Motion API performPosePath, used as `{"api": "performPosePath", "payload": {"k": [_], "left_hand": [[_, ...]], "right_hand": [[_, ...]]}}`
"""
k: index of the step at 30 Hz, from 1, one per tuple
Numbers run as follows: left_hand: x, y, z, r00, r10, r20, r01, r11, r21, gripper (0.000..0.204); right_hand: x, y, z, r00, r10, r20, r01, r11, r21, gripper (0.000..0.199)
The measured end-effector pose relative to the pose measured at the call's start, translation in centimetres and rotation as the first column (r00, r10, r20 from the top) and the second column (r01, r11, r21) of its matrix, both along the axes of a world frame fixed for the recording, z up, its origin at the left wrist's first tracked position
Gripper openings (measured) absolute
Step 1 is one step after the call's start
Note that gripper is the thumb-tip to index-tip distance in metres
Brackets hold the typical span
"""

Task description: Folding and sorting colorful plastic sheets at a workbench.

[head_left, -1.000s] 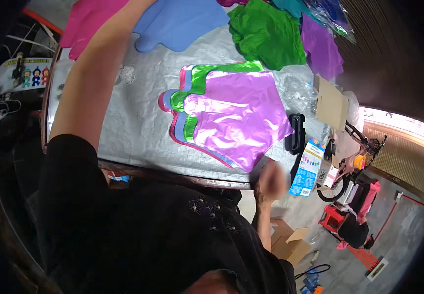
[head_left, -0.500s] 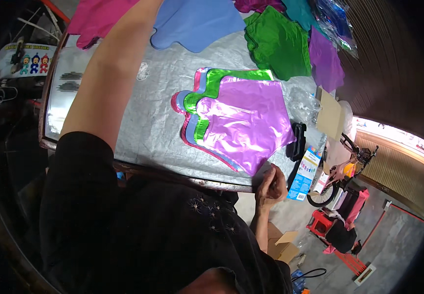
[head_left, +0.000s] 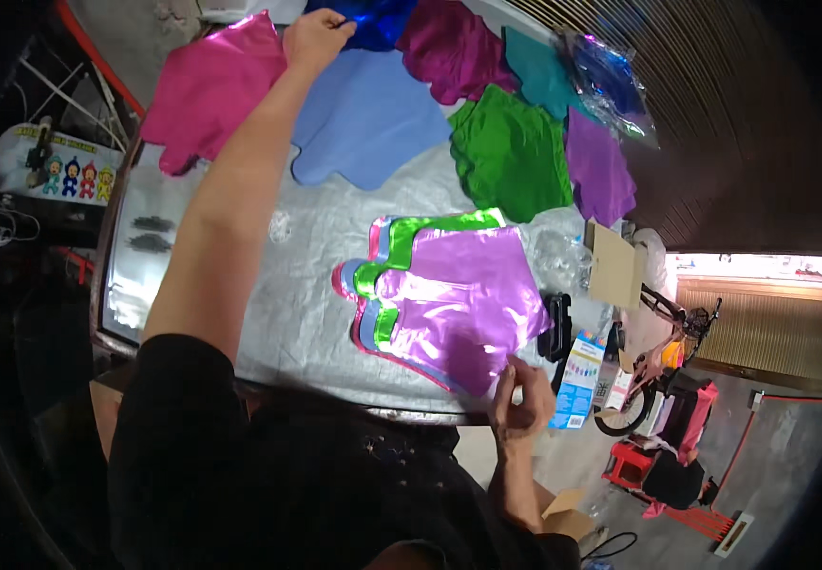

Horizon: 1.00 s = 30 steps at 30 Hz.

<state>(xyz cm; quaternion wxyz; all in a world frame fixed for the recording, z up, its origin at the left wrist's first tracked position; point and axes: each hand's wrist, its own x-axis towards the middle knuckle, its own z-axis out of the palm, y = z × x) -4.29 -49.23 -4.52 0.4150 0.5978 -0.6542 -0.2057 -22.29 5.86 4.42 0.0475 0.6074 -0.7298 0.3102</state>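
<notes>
My left hand (head_left: 316,42) reaches to the table's far side, its fingers closed at the near left edge of a shiny dark blue foil sheet (head_left: 381,23). My right hand (head_left: 523,407) is at the table's near edge, thumb and forefinger curled into a ring. Its fingertips meet at the lower right edge of a shiny purple foil sheet (head_left: 468,304). This sheet tops an offset stack of similarly lobed sheets, with green (head_left: 368,279), light blue (head_left: 367,329) and pink (head_left: 340,281) edges showing to its left. The dark blue sheet's far part is cut off by the frame.
Pink (head_left: 207,95), pale blue (head_left: 363,119), magenta (head_left: 449,52), teal (head_left: 536,71), green (head_left: 516,157) and violet (head_left: 601,171) foil pieces line the far side. A blue-white box (head_left: 577,380) and black object (head_left: 555,328) stand right; a bicycle (head_left: 625,408) is beyond.
The view has shifted toward the table's far side. My left hand, formerly out of frame, now shows at the dark blue foil. My right hand stays by the purple sheet's corner, its fingers more ring-shaped.
</notes>
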Motion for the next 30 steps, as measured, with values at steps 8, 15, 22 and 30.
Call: {"api": "performPosePath", "payload": {"k": [8,15,22,30], "left_hand": [[0.5,1.0,-0.1,0.983,0.000,-0.184,-0.017,0.995,-0.094,0.031],[-1.1,2.0,1.2,0.946,-0.134,-0.297,-0.014,0.894,-0.448,0.017],[4.0,-1.1,14.4,0.966,-0.071,-0.247,-0.112,0.747,-0.655,0.018],[15.1,4.3,29.7,0.938,-0.134,-0.318,-0.157,0.654,-0.740,0.037]], "right_hand": [[2.3,-33.1,-0.9,0.834,0.495,-0.245,-0.466,0.869,0.166,0.048],[1.8,-49.3,-6.8,0.855,0.385,-0.349,-0.271,0.904,0.332,0.053],[0.6,-50.4,-8.0,0.880,0.431,-0.197,-0.351,0.872,0.342,0.052],[0.5,-49.3,-5.9,0.883,0.434,-0.177,-0.351,0.863,0.364,0.055]]}}
